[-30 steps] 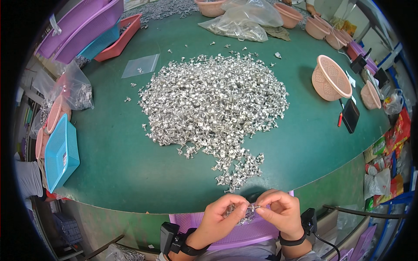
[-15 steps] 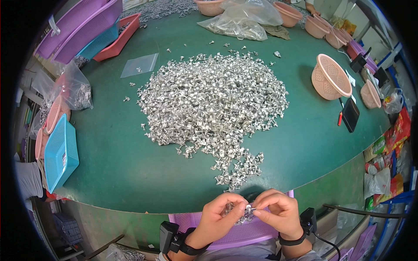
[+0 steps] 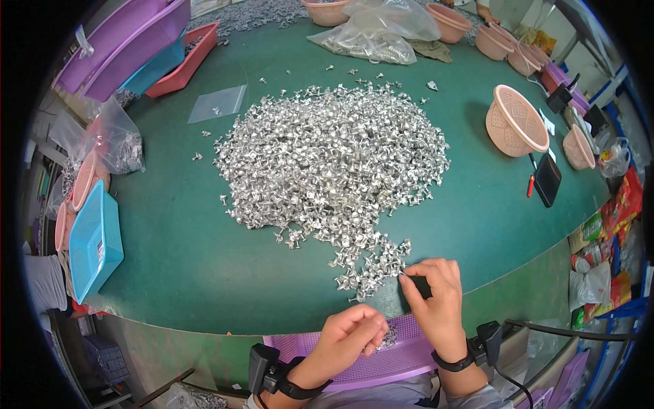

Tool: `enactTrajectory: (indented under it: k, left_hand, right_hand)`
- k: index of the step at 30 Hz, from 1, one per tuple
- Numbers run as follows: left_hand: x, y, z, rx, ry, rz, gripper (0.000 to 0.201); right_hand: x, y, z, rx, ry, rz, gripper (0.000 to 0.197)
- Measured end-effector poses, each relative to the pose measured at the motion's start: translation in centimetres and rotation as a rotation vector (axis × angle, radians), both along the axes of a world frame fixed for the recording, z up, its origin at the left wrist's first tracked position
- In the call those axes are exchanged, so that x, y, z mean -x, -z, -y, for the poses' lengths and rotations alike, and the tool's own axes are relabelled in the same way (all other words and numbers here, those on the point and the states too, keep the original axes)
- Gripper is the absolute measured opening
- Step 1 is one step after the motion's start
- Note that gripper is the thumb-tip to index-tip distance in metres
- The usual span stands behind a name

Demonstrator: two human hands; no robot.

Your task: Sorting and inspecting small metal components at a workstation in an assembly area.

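Observation:
A large heap of small shiny metal parts, like short screws with wide heads (image 3: 334, 150), lies on the green table, with a narrow tail reaching toward me. At the right edge of that tail, my right hand (image 3: 438, 300) has thumb and forefinger tips together against the parts; whether one is pinched is too small to tell. My left hand (image 3: 349, 335) hovers over a purple plastic basket (image 3: 347, 375) at the table's edge, its fingers curled closed. What the left fingers hold, if anything, is hidden. Some metal parts lie in the basket, beneath and beside the left hand.
A peach basket (image 3: 514, 123), a black flat object (image 3: 547, 180) and a red-handled tool (image 3: 531, 185) sit at the right. A blue basket (image 3: 95, 238) stands at the left edge. Behind the heap lie a clear bag (image 3: 381, 37) and a small plastic pouch (image 3: 218, 104).
My right hand has left the left hand's side and moved up and forward to the heap's tail. The left hand has stayed over the basket, its fingers curling further in.

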State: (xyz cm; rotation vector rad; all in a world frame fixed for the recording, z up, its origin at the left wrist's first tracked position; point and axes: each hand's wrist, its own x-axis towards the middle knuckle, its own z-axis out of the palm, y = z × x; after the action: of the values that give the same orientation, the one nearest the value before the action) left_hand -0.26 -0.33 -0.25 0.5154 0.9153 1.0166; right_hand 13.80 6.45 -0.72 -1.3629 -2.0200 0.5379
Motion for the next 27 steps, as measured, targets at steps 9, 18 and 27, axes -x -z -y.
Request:
enactTrajectory:
  k: [9,18,27]
  left_hand:
    - [-0.1,0.2,0.0,-0.098,-0.074,-0.019,0.009]
    - [-0.3,0.3,0.1,-0.21,-0.09,-0.106,0.014]
    - [-0.3,0.4,0.7,-0.274,-0.147,-0.094,0.014]
  right_hand:
    - [-0.6,-0.8,1.6,0.315,-0.028,-0.353,0.009]
    - [-1.3,-1.7,2.4,0.37,-0.259,-0.577,0.014]
    - [-1.2,-1.9,2.6,0.379,-0.333,-0.595,0.016]
